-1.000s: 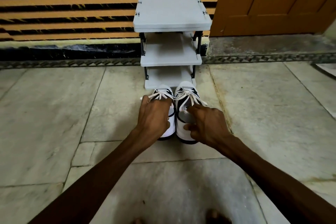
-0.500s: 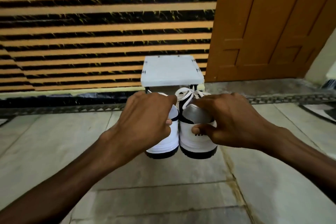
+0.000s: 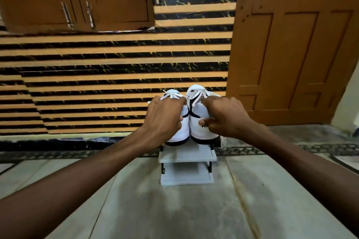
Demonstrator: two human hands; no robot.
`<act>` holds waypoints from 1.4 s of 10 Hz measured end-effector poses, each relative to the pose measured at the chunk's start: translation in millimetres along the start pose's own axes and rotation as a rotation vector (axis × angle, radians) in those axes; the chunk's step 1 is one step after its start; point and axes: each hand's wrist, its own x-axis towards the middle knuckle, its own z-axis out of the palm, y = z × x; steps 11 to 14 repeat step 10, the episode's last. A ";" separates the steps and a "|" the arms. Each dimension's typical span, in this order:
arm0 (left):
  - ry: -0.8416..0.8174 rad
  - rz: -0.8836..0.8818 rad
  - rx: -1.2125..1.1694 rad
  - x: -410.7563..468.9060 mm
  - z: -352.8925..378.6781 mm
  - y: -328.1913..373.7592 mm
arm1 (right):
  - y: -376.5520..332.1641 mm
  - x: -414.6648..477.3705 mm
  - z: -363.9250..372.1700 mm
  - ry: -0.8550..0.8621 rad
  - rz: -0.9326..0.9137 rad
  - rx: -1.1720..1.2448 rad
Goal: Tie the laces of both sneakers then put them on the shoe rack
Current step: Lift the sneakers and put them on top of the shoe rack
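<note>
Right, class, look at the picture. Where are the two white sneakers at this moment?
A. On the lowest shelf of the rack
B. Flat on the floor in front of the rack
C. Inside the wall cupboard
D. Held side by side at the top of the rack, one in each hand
D: the left hand grips the left sneaker and the right hand grips the right sneaker, above the rack's bare lower shelves.
</note>
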 end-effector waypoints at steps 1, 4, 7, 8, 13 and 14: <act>-0.034 -0.036 -0.033 23.2 26.5 -5.8 | 13.5 27.2 24.8 -0.006 0.092 0.014; -0.059 -0.099 -0.063 66.3 114.4 -26.5 | 51.0 82.7 101.9 -0.094 0.161 0.051; -0.058 -0.020 0.021 88.1 163.0 -48.0 | 60.6 102.0 149.4 -0.070 0.163 0.138; -0.050 -0.018 -0.019 84.2 168.8 -50.7 | 59.1 99.5 146.5 -0.073 0.156 0.137; 0.172 -0.136 -0.389 75.4 149.0 -50.6 | 51.9 88.1 115.0 0.055 0.144 0.177; 0.172 -0.136 -0.389 75.4 149.0 -50.6 | 51.9 88.1 115.0 0.055 0.144 0.177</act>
